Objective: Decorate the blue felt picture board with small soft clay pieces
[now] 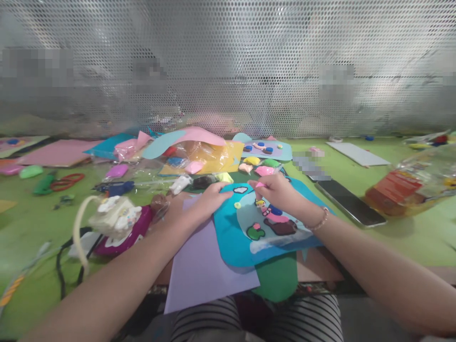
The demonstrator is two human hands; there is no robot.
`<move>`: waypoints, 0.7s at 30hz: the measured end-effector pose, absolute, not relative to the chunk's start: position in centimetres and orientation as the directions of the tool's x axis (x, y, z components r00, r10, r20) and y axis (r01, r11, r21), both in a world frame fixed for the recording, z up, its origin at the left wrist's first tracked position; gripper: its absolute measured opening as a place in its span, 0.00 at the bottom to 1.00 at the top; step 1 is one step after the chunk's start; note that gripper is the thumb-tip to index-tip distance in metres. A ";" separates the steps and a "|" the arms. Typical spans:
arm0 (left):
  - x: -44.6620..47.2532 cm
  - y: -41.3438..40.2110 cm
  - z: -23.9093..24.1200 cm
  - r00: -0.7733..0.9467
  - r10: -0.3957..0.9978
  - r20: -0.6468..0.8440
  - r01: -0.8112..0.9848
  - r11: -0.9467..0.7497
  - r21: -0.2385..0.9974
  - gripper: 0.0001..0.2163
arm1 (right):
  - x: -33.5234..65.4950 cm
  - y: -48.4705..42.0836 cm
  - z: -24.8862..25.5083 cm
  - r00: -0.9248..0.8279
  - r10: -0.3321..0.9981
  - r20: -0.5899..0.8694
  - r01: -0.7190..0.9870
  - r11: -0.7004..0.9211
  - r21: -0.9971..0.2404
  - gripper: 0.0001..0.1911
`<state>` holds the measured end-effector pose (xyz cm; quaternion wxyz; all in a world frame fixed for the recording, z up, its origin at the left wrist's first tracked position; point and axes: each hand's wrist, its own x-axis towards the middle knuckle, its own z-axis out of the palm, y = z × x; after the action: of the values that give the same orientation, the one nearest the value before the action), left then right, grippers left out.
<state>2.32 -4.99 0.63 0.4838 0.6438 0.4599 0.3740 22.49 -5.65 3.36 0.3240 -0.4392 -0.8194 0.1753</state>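
Observation:
My left hand (206, 202) lies flat with its fingers stretched on the upper left edge of a blue foam board (231, 237). The board carries a light blue panel with small clay figures (272, 216), a white cloud (240, 190) and a green clay shape (255, 232). My right hand (276, 190) hovers over the board's top with fingers pinched on a small pink piece (259, 185), right above the figures. A bracelet sits on that wrist. A lilac paper sheet (203, 266) lies under the board, and a green sheet (278, 278) pokes out below it.
Clay lumps in several colours (256, 164), plastic bags (199, 156) and coloured sheets (60, 153) crowd the green table (409, 237). Red scissors (67, 181) lie left, a small purse (121, 225) near my left arm, a dark phone (349, 202) and a packet (409, 187) right. A perforated metal wall (228, 66) stands behind.

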 end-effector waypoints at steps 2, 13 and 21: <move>2.3 -4.9 0.8 0.231 0.960 0.157 0.352 -0.233 0.907 0.15 | 22.5 -5.7 3.4 -0.405 0.831 0.381 0.596 0.556 -0.579 0.19; 2.1 -4.3 0.3 0.220 0.966 0.138 0.465 -0.228 0.855 0.13 | 22.1 -5.5 3.5 -0.363 0.849 0.383 0.557 0.527 -0.642 0.05; 2.2 -4.4 0.4 0.218 0.967 0.131 0.464 -0.221 0.858 0.14 | 22.3 -5.4 3.4 -0.366 0.853 0.372 0.566 0.522 -0.638 0.17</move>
<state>2.25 -4.41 0.40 0.3537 0.6957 0.5140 0.3558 22.27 -5.39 3.36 0.3471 -0.4433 -0.8002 0.2065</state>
